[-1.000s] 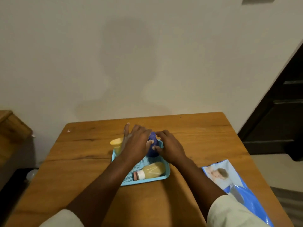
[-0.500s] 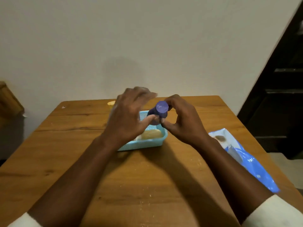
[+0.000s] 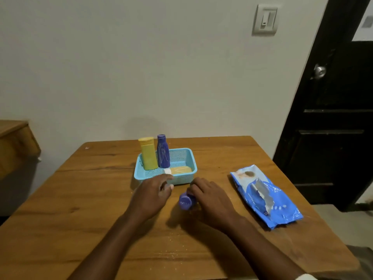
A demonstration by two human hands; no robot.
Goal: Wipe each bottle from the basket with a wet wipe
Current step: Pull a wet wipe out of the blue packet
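Observation:
A light blue mesh basket (image 3: 187,158) stands mid-table. In it are an upright yellow bottle (image 3: 148,153), an upright dark blue bottle (image 3: 163,151), and a yellow bottle with a white cap (image 3: 180,170) lying along the front wall. Just in front of the basket, my right hand (image 3: 212,201) grips a small purple bottle (image 3: 185,202), low over the table with its cap pointing toward me. My left hand (image 3: 153,194) hovers beside it near the basket's front edge, fingers loosely curled and holding nothing. The blue wet wipe pack (image 3: 266,197) lies to the right.
The wooden table (image 3: 80,199) ends at a wall behind the basket. A dark door (image 3: 333,118) stands at the right. Another wooden piece of furniture (image 3: 14,138) is at the left.
The purple bottle came out of the basket and down toward the table in front of it. My left hand let go of it; only my right hand holds it now.

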